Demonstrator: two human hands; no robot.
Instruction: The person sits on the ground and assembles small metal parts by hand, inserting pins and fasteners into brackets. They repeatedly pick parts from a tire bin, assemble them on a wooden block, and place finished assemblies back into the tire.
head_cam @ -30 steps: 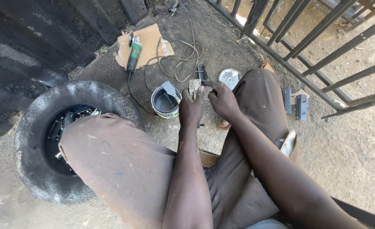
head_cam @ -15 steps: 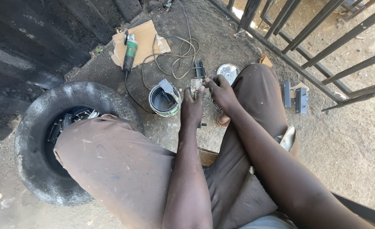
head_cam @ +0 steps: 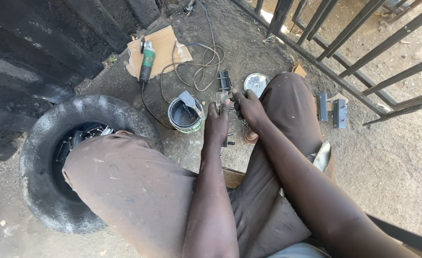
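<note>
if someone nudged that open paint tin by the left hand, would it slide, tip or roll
The paint tin stands upright on a flat base, so it would probably slide or scrape on the gritty ground rather than roll. It looks squat, so tipping seems unlikely. Its lid is off with a brush leaning inside; a hard shove near the left hand might slop paint or shift the brush.

Tight between the brown-trousered knees: left hand (head_cam: 216,125) and right hand (head_cam: 250,108) hemmed in close together. Just left of the hands, round open tin of dark paint (head_cam: 185,115) blocking the way. Beyond, looped grey cable (head_cam: 199,62) and green angle grinder (head_cam: 147,59) on torn cardboard (head_cam: 165,45). Far left, worn black tyre (head_cam: 39,157) filling the ground. Right side walled by black metal railing (head_cam: 363,57); bare concrete strip open past grey metal brackets (head_cam: 332,110).
</note>
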